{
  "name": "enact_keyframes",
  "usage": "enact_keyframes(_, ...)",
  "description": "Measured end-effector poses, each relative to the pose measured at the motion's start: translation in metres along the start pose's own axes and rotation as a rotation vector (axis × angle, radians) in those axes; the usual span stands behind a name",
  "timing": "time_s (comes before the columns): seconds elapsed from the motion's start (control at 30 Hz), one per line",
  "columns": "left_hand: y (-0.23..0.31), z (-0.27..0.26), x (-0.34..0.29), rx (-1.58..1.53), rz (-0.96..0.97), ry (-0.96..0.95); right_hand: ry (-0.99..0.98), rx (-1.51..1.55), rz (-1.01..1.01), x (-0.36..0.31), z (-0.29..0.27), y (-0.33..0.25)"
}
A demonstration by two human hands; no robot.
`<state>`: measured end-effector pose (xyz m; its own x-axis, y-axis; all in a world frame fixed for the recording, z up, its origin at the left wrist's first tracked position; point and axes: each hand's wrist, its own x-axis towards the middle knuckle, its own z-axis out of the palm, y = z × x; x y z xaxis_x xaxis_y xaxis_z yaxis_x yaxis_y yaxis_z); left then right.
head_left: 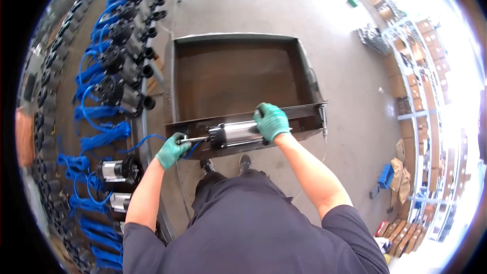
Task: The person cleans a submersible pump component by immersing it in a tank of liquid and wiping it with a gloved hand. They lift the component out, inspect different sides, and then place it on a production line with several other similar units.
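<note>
A submersible pump [237, 131] with a silver cylindrical body and a black left end lies crosswise in front of me. It is over the narrow near trough of a brown-stained metal tank [233, 35]. My right hand [272, 122], in a green glove, is wrapped over the right end of the silver body and hides it. My left hand [171, 150], gloved too, closes on a thin metal rod [197, 139] that extends left from the black end. Near that hand runs a blue cable [147, 141]. The fingertips on the underside are hidden.
Along my left, a long rack [161, 78] carries a row of similar pumps [119, 94] with coiled blue cables [109, 134]. Shelving [420, 115] with cardboard boxes lines the right side. A blue bin [386, 176] stands on the floor by it.
</note>
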<state>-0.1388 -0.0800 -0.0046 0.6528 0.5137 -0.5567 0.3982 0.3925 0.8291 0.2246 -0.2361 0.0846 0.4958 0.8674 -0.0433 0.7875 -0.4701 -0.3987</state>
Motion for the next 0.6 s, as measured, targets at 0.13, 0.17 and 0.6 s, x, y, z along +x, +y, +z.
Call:
enact_keyframes(0.13, -0.021, 0.012, 0.023, 0.616, 0.567, 0.315, 0.037, -0.004, -0.014, -0.002, -0.002, 0.006)
enact_keyframes(0.17, -0.028, 0.008, 0.027, 0.753, 0.614, 0.403, 0.031, 0.011, -0.020, -0.002, -0.005, 0.002)
enact_keyframes(0.6, 0.025, 0.004, 0.008, -0.160, -0.235, 0.025, 0.006, 0.062, -0.003, -0.005, -0.011, 0.000)
